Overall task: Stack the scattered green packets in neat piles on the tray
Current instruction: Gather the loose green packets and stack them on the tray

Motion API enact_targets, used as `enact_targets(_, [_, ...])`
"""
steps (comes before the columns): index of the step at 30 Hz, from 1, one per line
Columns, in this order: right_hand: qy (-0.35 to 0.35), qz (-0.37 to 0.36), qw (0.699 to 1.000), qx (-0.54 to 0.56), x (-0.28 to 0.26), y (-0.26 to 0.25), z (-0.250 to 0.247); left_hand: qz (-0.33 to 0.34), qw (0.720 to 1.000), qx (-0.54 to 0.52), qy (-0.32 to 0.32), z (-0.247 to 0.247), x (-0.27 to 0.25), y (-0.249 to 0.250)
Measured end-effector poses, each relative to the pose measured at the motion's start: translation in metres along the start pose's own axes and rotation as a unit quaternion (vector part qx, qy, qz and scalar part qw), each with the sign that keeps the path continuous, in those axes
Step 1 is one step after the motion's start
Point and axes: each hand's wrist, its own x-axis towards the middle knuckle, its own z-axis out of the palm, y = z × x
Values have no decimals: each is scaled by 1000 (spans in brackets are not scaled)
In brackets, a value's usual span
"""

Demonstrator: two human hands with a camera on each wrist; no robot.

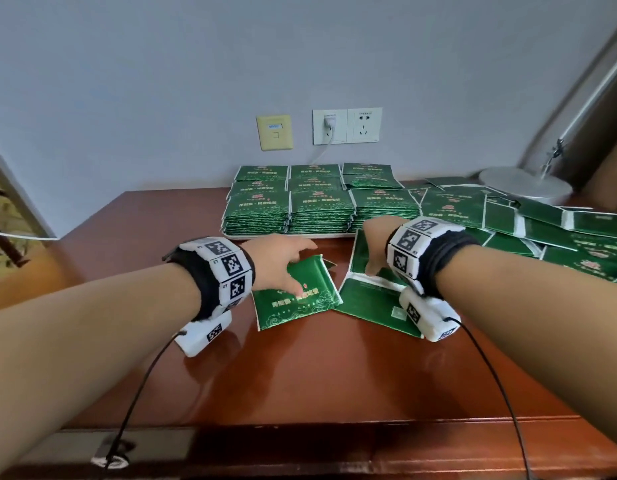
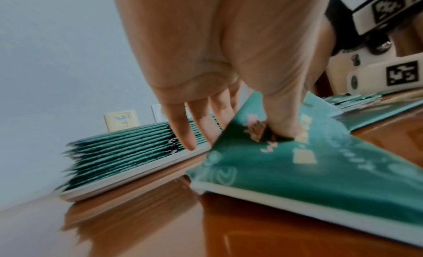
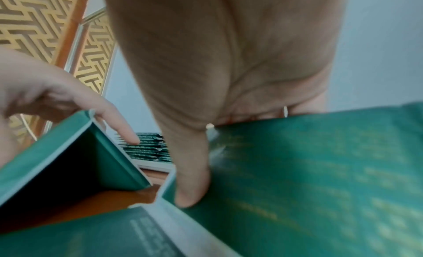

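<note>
1. Head view: the left hand [image 1: 277, 261] pinches a green packet [image 1: 300, 299] on the wooden table [image 1: 300, 375], thumb on its printed face, fingers curled under the lifted far edge.
2. The right hand [image 1: 376, 247] grips a second packet [image 1: 360, 252], tilting it up, thumb on its near face and fingers behind; a third packet [image 1: 372, 303] lies flat under that wrist.
3. The tray [image 1: 286, 235] sits just beyond both hands against the wall, carrying neat piles [image 1: 320, 206] in 3 columns.
4. Loose packets [image 1: 542, 223] lie scattered to the right, reaching a lamp base [image 1: 525, 183].
5. Left wrist view: the thumb [image 2: 283, 123] presses the packet's face.
</note>
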Motion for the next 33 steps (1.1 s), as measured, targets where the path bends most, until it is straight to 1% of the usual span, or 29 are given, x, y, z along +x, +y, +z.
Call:
enact_targets(2, [49, -12, 998, 36, -15, -5, -10, -4, 999, -52, 14, -8, -4, -6])
enact_targets(4, [79, -28, 995, 62, -22, -6, -17, 2, 994, -93, 54, -21, -8, -10])
enact_targets(6, [100, -34, 991, 79, -24, -7, -22, 3, 991, -102, 84, -34, -10, -12])
enact_targets(7, [101, -43, 991, 81, -26, -9, -25, 3, 992, -92, 80, -39, -11, -13])
enact_targets(8, [84, -49, 992, 79, -29, -11, -24, 2, 996, -72, 60, -41, -12, -13])
enact_targets(9, [56, -60, 994, 71, -32, -13, -24, -4, 999, -48, 25, -39, -13, -13])
enact_targets(11, [-12, -77, 996, 38, -36, -17, -18, -18, 998, -6, -60, -26, -16, -14])
enact_targets(13, [-37, -80, 996, 20, -36, -18, -8, -31, 992, 13, -123, -8, -18, -10])
enact_targets(15, [-40, -76, 996, 22, -32, -17, 0, -34, 986, 26, -159, 9, -19, -3])
enact_targets(18, [-53, -75, 996, 16, -29, -16, 5, -26, 981, 78, -175, 20, -19, 6])
enact_targets(22, [-65, -74, 995, 15, -29, -18, 4, -14, 984, 111, -142, 15, -22, 6])
enact_targets(25, [-80, -75, 993, 34, -31, -20, 2, -6, 989, 124, -81, 5, -27, 0])
enact_targets(27, [-80, -77, 993, 39, -34, -20, 0, -6, 996, 84, -29, -5, -29, -8])
enact_targets(29, [-74, -75, 993, 52, -38, -20, -1, -11, 1000, 24, 5, -16, -31, -18])
enact_targets(31, [-72, -73, 993, 51, -41, -20, -2, -15, 1000, 8, 11, -23, -29, -25])
enact_targets(33, [-73, -68, 994, 36, -42, -21, -1, -16, 999, 34, 0, -24, -25, -27])
